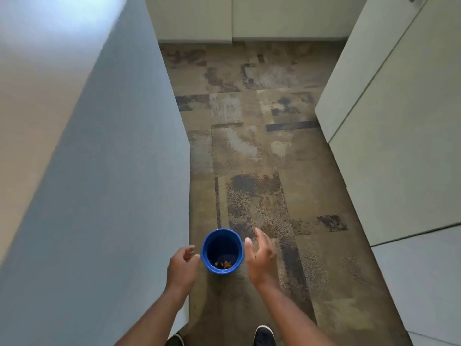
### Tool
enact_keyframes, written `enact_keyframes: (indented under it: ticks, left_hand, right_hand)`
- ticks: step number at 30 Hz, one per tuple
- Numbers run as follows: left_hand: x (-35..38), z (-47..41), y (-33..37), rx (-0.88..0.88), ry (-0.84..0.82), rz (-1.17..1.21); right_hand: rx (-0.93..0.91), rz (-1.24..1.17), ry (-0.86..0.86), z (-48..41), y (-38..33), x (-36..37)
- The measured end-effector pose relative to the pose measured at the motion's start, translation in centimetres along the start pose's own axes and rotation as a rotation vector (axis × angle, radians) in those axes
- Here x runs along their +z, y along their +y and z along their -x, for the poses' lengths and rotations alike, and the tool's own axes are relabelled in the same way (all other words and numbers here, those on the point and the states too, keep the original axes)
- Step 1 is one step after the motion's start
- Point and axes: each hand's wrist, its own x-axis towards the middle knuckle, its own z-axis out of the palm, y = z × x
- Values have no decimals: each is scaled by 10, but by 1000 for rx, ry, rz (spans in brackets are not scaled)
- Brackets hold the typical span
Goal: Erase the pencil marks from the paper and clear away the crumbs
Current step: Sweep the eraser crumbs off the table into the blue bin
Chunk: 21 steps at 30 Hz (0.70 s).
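Observation:
A small blue bin (222, 250) stands on the patterned carpet below me, with a few orange-brown crumbs (222, 264) lying at its bottom. My left hand (182, 267) hovers just left of the bin, fingers loosely curled and apart, holding nothing. Just right of the bin, my right hand (262, 258) is held flat with fingers spread and nothing in it. Neither hand touches the bin. No paper, eraser or pencil marks are in view.
A grey wall (104, 183) runs along the left, its corner close to the bin. White cabinets (399, 121) line the right side and the far end (249, 18). Patterned brown carpet (249, 146) forms a corridor between them. My dark shoes (264, 335) show at the bottom edge.

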Motion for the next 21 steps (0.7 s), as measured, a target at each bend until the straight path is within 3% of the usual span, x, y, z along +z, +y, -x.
enact_keyframes:
  ticks: [10, 21]
  left_hand:
    - [107, -160, -146, -239, 44, 40]
    - [182, -294, -261, -371, -58, 49]
  right_hand:
    - [315, 26, -174, -88, 178, 130]
    - [468, 145, -256, -161, 287, 244]
